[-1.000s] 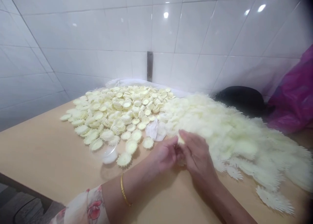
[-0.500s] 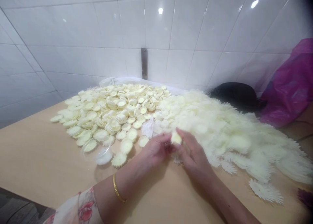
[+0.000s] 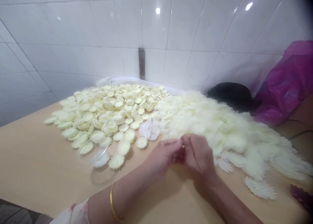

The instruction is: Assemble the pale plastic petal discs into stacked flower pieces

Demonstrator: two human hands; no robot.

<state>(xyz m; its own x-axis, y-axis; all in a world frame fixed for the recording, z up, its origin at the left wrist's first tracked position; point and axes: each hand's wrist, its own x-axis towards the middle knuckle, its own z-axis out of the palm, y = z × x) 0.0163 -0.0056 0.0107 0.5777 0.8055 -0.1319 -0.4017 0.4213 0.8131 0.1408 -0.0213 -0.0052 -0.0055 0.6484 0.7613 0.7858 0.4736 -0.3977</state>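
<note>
My left hand [image 3: 162, 155] and my right hand [image 3: 199, 155] meet in front of the piles, fingertips pinched together. Between them only a tiny pale bit of a yellow flower piece [image 3: 183, 146] shows; my fingers hide the rest. To the left is a heap of thick, pale yellow scalloped discs [image 3: 118, 103], with a few discs lying loose near my left wrist. Right behind my right hand spreads a mound of thin, toothed, flower-shaped cutouts [image 3: 210, 119]. A crumpled white cloth or tissue [image 3: 146, 128] lies between the two heaps.
A clear cup [image 3: 100, 157] with something white in it stands left of my forearm. Further off are a black rounded object [image 3: 230, 95] and a pink plastic bag [image 3: 283, 83]. A dark red toothed piece [image 3: 300, 195] lies at right. White tiled wall [image 3: 97, 28] closes the back.
My hands have closed in on the pale flower piece, which showed clearly before and is now almost covered. My right hand has turned, its back now facing up. The view has shifted slightly.
</note>
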